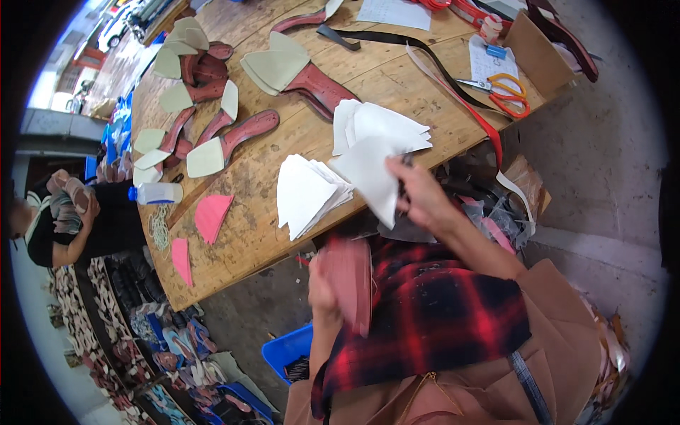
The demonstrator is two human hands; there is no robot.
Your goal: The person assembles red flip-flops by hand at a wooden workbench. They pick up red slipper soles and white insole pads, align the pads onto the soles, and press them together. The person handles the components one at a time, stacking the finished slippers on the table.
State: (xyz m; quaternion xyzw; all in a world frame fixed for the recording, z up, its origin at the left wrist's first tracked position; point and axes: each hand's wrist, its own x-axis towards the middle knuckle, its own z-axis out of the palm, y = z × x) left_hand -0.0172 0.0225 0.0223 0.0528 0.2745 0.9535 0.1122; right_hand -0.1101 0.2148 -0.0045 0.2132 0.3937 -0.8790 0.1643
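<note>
My left hand [324, 287] is wrapped round a stack of dusty-pink pieces [352, 283], held off the table's front edge above my lap and blurred by motion. In my right hand [423, 195] a white rounded-triangle piece [370, 177] is pinched at its edge, over the table edge. Something small and dark also shows between those fingers, too unclear to name. Just beyond, a pile of white pieces [379, 126] lies on the wooden table [248, 251]. A second white pile [308, 195] lies to the left of it.
Red-brown shoe sole pieces with cream tips [301, 74] spread over the far table. Pink pieces [212, 218] and a bottle [157, 193] lie left. Orange-handled scissors [510, 93], straps [425, 64] and a carton [538, 57] are right. A person [78, 219] stands left; a blue bin [287, 347] sits below.
</note>
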